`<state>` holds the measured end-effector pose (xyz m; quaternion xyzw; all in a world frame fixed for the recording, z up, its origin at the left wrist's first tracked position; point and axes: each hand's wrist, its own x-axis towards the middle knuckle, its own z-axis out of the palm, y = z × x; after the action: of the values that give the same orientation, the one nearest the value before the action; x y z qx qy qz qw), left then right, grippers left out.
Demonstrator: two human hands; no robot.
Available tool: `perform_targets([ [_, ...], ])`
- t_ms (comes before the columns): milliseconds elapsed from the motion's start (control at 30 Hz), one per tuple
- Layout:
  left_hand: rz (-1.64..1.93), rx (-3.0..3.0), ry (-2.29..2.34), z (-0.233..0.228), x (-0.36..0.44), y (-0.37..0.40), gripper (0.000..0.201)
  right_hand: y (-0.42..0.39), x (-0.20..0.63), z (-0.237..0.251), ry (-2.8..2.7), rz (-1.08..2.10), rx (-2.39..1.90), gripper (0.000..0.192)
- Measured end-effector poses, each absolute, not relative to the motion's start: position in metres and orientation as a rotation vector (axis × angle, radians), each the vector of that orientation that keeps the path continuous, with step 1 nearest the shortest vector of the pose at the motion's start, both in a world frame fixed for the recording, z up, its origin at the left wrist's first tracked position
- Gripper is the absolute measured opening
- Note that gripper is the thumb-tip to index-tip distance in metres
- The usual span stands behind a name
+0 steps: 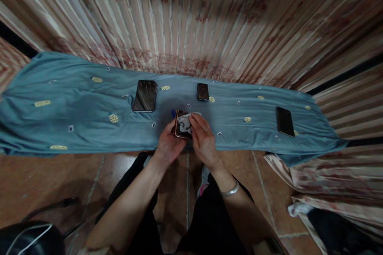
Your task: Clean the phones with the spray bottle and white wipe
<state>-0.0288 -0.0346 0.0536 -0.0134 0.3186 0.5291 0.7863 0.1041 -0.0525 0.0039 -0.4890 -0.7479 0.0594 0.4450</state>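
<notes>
My left hand [167,145] grips a phone with a reddish-brown rim [178,127] by its left edge, just above the near edge of the blue cloth [74,107]. My right hand [203,137] presses a small white cloth [187,121] onto the phone's screen. A silver bangle sits on my right wrist. Something small and blue [173,113] peeks out behind the phone.
On the blue cloth lie a large dark tablet-like phone [145,95], a small dark phone [202,91] and another dark phone [285,121] at the right. Striped curtains hang behind. A tiled floor, a dark bag [26,239] and heaped fabric [329,191] lie near me.
</notes>
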Motion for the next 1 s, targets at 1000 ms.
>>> perform_targets([
  [1000, 1.121, -0.099, 0.833, 0.06, -0.035, -0.04, 0.039, -0.084, 0.081, 0.021, -2.002, 0.112, -1.13, 0.045],
])
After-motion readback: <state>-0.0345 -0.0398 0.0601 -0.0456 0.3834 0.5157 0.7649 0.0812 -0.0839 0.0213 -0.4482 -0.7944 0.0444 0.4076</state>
